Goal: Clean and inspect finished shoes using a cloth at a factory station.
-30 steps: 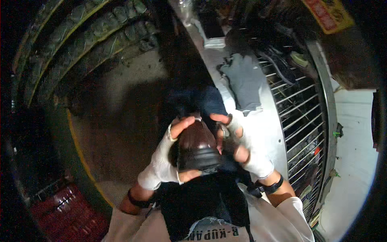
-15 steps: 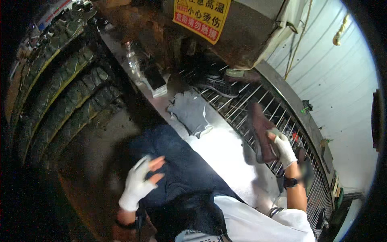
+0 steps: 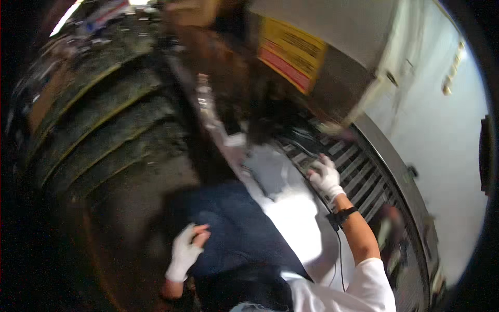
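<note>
My right hand (image 3: pixel 326 177), in a white fingerless glove, reaches over the metal bars of a rack (image 3: pixel 364 179). Its fingers are spread and nothing shows in them. Just beyond the fingertips lies a blurred dark shoe (image 3: pixel 301 139). Farther down the rack, beside my right forearm, a maroon shoe (image 3: pixel 389 221) is smeared by motion. My left hand (image 3: pixel 186 252), gloved the same way, hangs over the dark blue cloth on my lap (image 3: pixel 239 223). Its fingers are loosely bent and apart, holding nothing visible.
A grey cloth or glove (image 3: pixel 267 169) rests on the ledge beside the rack, near a clear bottle (image 3: pixel 204 96). Left stands a tiered shelf (image 3: pixel 109 114) with rows of dark shoes. A machine housing with a yellow and red sign (image 3: pixel 292 54) overhangs the rack's far end.
My right hand has let go of the maroon shoe and moved left and farther along the rack. My left hand has shifted slightly right and lower. The whole view has swung.
</note>
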A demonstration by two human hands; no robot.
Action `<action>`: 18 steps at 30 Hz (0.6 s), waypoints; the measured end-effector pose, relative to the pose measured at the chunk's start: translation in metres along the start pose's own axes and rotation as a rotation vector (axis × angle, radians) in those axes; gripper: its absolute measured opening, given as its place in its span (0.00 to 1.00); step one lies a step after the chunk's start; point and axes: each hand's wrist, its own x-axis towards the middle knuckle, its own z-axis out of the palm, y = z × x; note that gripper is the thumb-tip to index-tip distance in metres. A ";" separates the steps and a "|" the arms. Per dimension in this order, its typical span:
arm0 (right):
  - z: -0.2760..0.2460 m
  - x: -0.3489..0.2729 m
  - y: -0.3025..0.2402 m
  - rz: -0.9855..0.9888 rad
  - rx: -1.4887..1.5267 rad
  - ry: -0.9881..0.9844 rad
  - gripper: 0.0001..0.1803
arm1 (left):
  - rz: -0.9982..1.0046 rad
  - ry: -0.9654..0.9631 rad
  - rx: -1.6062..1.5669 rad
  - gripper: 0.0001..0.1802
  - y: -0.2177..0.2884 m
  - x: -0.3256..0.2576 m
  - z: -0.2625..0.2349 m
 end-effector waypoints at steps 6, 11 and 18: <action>0.018 0.010 0.063 -0.069 -0.584 -0.062 0.39 | 0.323 -0.177 0.029 0.15 0.005 0.029 0.022; -0.095 -0.033 -0.072 -0.280 0.163 0.131 0.38 | 0.089 -0.348 -0.365 0.32 0.021 0.032 0.068; -0.163 -0.030 -0.207 0.489 1.677 -0.447 0.24 | 0.403 -0.214 -0.105 0.46 0.100 0.028 0.124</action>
